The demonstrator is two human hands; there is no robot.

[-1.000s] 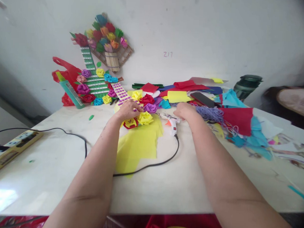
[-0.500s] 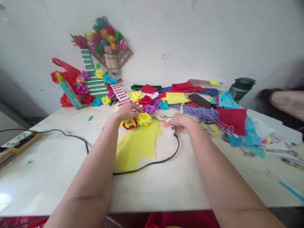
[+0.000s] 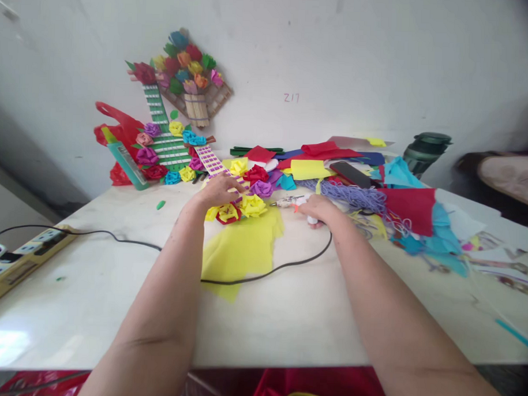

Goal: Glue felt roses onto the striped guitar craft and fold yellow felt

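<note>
My left hand (image 3: 221, 191) is on a craft piece with a purple-and-white checked neck (image 3: 210, 160), its fingers curled over the lower part. Yellow paper flowers (image 3: 253, 205) on a red base show just below and right of these fingers. In my right hand (image 3: 318, 208) is a white hot glue gun (image 3: 312, 219), its metal nozzle pointing left toward the flowers; my fingers hide much of its body. A black cord (image 3: 283, 267) trails from it across a yellow crepe paper sheet (image 3: 240, 249).
A finished-looking green guitar craft (image 3: 168, 151) with paper roses leans at the back left, beside a glue bottle (image 3: 125, 164). A power strip (image 3: 23, 262) lies at the left. Purple yarn (image 3: 350, 195), a dark phone-like object (image 3: 350, 174), paper scraps and a green bottle (image 3: 426, 154) fill the right and back.
My right hand has shifted slightly right with the glue gun and turned it, and the cord has moved with it. My left hand stays on the craft piece.
</note>
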